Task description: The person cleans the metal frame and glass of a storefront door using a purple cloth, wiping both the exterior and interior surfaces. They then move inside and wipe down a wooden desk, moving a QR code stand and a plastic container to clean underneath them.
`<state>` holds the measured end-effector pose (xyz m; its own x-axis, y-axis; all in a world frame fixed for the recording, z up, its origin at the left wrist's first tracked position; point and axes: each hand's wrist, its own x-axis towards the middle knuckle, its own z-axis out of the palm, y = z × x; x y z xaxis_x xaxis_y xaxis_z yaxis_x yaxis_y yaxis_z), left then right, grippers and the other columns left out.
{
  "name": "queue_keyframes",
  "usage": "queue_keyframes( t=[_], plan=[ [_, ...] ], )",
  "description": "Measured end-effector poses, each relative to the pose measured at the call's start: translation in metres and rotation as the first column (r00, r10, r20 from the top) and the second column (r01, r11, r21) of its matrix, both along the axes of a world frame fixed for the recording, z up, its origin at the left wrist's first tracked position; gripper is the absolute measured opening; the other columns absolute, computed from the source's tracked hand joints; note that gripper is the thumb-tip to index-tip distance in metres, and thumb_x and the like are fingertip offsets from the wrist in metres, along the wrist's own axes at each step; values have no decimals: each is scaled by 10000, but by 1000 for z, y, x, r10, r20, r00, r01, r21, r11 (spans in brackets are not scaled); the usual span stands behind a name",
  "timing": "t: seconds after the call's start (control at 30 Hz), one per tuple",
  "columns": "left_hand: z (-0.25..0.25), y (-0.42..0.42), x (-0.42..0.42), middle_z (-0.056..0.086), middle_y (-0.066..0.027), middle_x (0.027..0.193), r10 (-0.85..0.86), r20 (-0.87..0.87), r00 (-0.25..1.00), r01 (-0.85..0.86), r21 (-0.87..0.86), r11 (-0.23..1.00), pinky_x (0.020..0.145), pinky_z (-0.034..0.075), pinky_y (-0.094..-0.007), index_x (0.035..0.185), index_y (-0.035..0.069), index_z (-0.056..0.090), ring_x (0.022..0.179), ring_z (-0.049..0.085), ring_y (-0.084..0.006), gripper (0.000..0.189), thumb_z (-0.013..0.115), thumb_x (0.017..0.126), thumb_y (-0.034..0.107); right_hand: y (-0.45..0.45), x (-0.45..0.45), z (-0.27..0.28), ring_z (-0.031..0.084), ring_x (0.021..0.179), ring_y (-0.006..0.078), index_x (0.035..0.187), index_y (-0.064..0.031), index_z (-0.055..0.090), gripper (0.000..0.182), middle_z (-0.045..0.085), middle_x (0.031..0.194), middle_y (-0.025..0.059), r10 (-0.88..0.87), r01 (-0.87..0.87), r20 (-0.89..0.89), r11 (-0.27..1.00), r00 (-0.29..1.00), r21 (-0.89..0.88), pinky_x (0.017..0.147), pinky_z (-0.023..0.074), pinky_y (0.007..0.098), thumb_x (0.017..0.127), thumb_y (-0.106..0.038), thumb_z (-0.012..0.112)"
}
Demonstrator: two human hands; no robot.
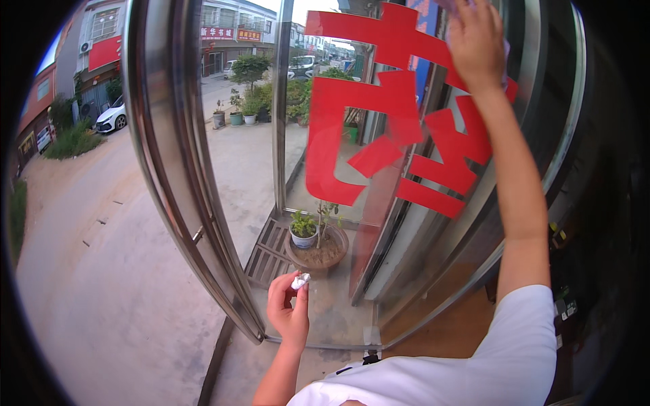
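Observation:
My right hand [475,51] is raised at the top right, pressing a pinkish-purple cloth [506,56] against a glass door pane, over part of the red lettering [325,132] on it. Most of the cloth is hidden behind the hand and cut by the picture's top edge. Low in the middle, my left hand [292,307] pinches a small crumpled white wad [300,281] between thumb and fingertips, in front of the glass. What the wad is made of, I cannot tell.
Metal door frames [167,152] stand to the left of the glass. Beyond the pane sit a large round planter [330,259] with a small white pot [303,240] and a slatted grate [271,254]. A raised step edge [216,355] runs at the bottom. A white car [111,117] is parked across the street.

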<state>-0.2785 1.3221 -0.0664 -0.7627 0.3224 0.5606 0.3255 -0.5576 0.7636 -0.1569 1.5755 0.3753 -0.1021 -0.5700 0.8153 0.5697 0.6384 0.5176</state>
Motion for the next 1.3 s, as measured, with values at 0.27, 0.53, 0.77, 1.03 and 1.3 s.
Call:
queue_keyframes(
  t=[0.27, 0.53, 0.77, 1.03, 1.3],
  plan=[
    [13, 44, 65, 641, -105, 1177, -115, -83, 990, 113, -23, 993, 762, 529, -241, 1189, -16, 681, 952, 644, -130, 260, 701, 930, -33, 22, 33, -369, 479, 1389, 334, 1368, -160, 623, 471, 508, 1505, 53, 217, -44, 831, 973, 513, -227, 1185, 384, 469, 899, -129, 627],
    [42, 67, 78, 671, -126, 1112, 50, -426, 903, -97, -90, 991, 708, 516, -256, 1149, -4, 711, 881, 631, -169, 302, 697, 864, -103, 54, 168, -249, 532, 1355, 271, 1373, -175, 629, 477, 548, 1505, 26, 34, 86, 797, 990, 603, -107, 1159, 435, 447, 898, -126, 632],
    [121, 127, 78, 594, -101, 1292, -1, -478, 878, 13, 22, 1000, 855, 534, -258, 1293, -19, 617, 1079, 648, -152, 323, 558, 986, -97, 74, 187, -67, 519, 1295, 379, 1320, -90, 664, 411, 588, 1384, 154, -142, 114, -166, 979, 976, -166, 1104, 426, 437, 917, -36, 598],
    [82, 159, 127, 640, -144, 1184, -116, -503, 856, 93, -71, 993, 762, 557, -283, 1220, -10, 674, 1012, 649, -208, 311, 656, 915, -63, 94, 194, -357, 503, 1387, 285, 1255, -257, 682, 412, 561, 1456, 0, 119, 19, 655, 980, 746, -199, 1208, 379, 457, 847, -215, 715],
    [68, 154, 137, 660, -157, 1150, -139, -603, 785, 83, -120, 989, 744, 550, -285, 1203, -1, 697, 949, 649, -227, 307, 675, 902, -55, 124, 265, -193, 485, 1398, 258, 1405, -265, 626, 483, 551, 1499, 19, -244, 230, 397, 970, 885, 83, 1142, 416, 441, 925, -212, 620]
  ],
)
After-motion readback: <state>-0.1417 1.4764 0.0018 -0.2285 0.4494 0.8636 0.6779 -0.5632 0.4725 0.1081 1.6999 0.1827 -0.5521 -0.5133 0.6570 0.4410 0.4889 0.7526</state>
